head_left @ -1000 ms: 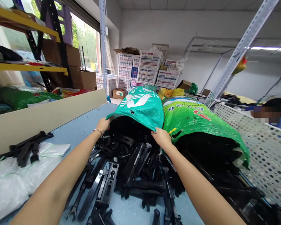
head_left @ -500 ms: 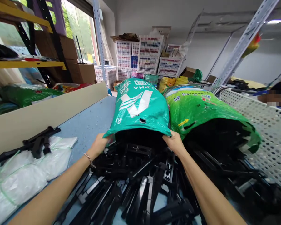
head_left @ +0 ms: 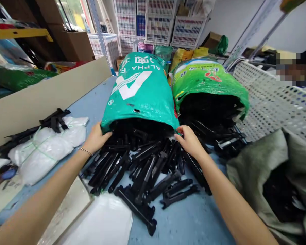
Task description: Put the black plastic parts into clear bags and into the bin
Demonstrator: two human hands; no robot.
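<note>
A teal plastic sack (head_left: 142, 88) with white lettering lies on the blue tabletop, its mouth facing me. Long black plastic parts (head_left: 142, 163) spill out of it in a loose heap. At the left corner of the mouth, my left hand (head_left: 95, 139) grips the sack's edge; its fingertips are partly hidden behind the plastic and its thumb points toward the parts. My right hand (head_left: 190, 140) pinches the right corner between thumb and fingers. Right beside the teal sack, a green sack (head_left: 211, 81) also lies open, with similar black parts at its mouth.
White plastic-wrapped bundles (head_left: 46, 149) lie at left along a beige board (head_left: 53, 92). Near me are a flat white sheet (head_left: 102, 221) and a board (head_left: 68, 207). A grey-green sack (head_left: 260, 163) and a perforated white basket (head_left: 277, 98) stand at right. A person is beyond the basket.
The view has tilted down, bringing the near tabletop and grey-green sack into sight. My hands stay at the teal sack's corners, and more black parts lie spread out before its mouth.
</note>
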